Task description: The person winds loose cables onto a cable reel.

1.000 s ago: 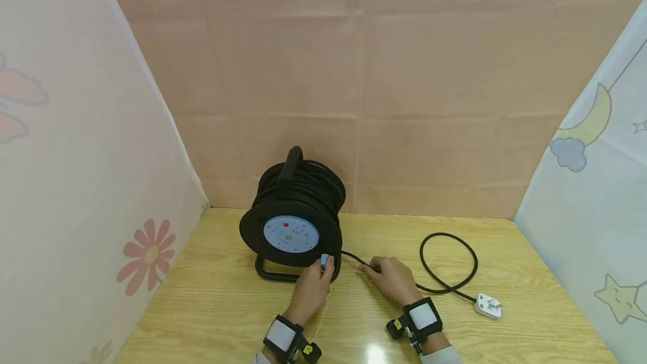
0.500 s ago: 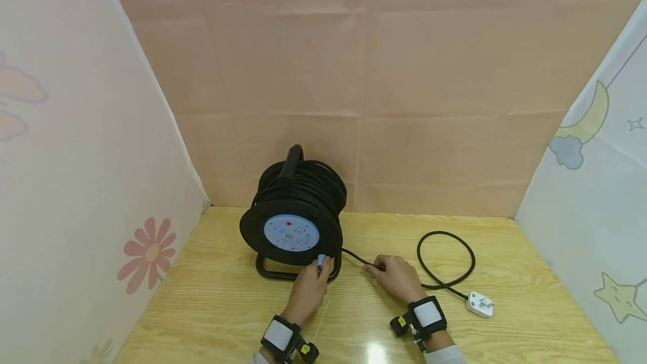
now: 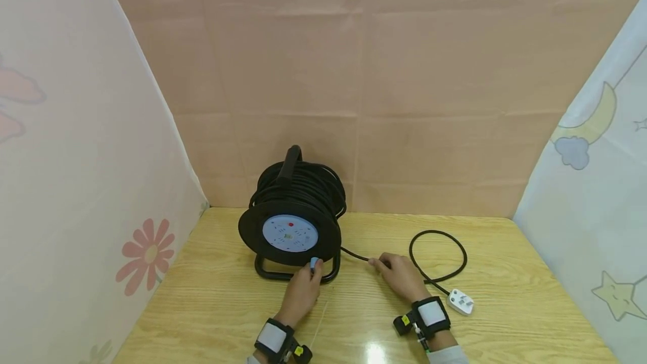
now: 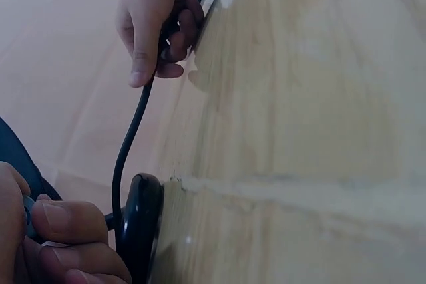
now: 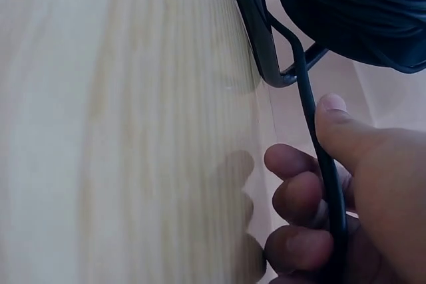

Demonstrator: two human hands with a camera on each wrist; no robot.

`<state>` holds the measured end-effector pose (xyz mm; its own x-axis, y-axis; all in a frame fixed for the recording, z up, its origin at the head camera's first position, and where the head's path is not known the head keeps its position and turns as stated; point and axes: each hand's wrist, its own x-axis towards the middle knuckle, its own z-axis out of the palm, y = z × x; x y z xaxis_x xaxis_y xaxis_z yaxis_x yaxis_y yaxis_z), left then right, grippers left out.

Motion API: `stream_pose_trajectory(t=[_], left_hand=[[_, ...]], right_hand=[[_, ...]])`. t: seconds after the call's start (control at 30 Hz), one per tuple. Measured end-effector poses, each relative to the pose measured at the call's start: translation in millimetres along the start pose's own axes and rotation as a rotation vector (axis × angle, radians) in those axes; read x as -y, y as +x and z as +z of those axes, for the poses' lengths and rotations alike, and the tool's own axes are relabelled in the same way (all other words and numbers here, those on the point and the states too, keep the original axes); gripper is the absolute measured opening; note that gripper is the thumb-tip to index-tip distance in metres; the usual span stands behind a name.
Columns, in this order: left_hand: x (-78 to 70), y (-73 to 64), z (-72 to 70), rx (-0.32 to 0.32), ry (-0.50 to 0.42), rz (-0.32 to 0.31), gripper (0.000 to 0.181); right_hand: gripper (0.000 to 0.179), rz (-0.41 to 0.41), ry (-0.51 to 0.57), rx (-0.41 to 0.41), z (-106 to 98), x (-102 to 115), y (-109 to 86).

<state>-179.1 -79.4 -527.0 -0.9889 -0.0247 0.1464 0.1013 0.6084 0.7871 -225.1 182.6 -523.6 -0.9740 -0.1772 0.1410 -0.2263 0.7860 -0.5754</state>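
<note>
A black cable reel (image 3: pixel 255 240) with a pale blue socket face (image 3: pixel 290 233) stands on its tubular frame at the table's back left. My left hand (image 3: pixel 300 295) grips the small blue crank knob (image 3: pixel 314 263) at the reel's lower rim. To the right, my right hand (image 3: pixel 403 278) holds the black cable (image 5: pixel 308 101), which runs out from behind the frame. In the right wrist view the thumb lies along one side of the cable, curled fingers on the other. Beyond that hand the cable makes one loop and ends in a white plug (image 3: pixel 460 301) on the table.
The wooden table (image 3: pixel 212 308) meets a brown paper backdrop (image 3: pixel 429 128) close behind the reel. Printed white sheets flank it, the left one (image 3: pixel 86 184) with flowers and the right one (image 3: pixel 596 229) with a moon and stars. Each wrist wears a strapped camera.
The reel has turned a little clockwise, the knob and my left hand shifting left along its lower rim. The cable's loop and plug have slid left, closer to my right hand.
</note>
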Motion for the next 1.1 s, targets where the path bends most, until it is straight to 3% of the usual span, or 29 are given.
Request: stream_pose_trajectory(t=[0.43, 0.6, 0.8, 1.0, 1.1], left_hand=[[5.8, -2.4, -4.7, 0.019, -0.001, -0.040, 0.059], [7.1, -3.5, -6.6, 0.031, -0.013, -0.052, 0.061], [9.1, -4.3, -9.3, 0.026, -0.013, -0.053, 0.060], [12.6, -3.9, -10.1, 0.010, 0.008, -0.053, 0.055], [13.9, -3.4, -9.8, 0.007, 0.003, -0.057, 0.055]], right_hand=[[0.018, 0.049, 0.125, -0.074, -6, -9, 3.5], [0.008, -0.019, 0.017, -0.203, -10, -14, 2.8], [0.019, -0.040, -0.156, -0.372, -16, -22, -2.0], [0.037, 0.056, -0.153, -0.332, -18, -27, -4.1], [0.035, 0.079, -0.147, -0.304, -19, -28, -3.8]])
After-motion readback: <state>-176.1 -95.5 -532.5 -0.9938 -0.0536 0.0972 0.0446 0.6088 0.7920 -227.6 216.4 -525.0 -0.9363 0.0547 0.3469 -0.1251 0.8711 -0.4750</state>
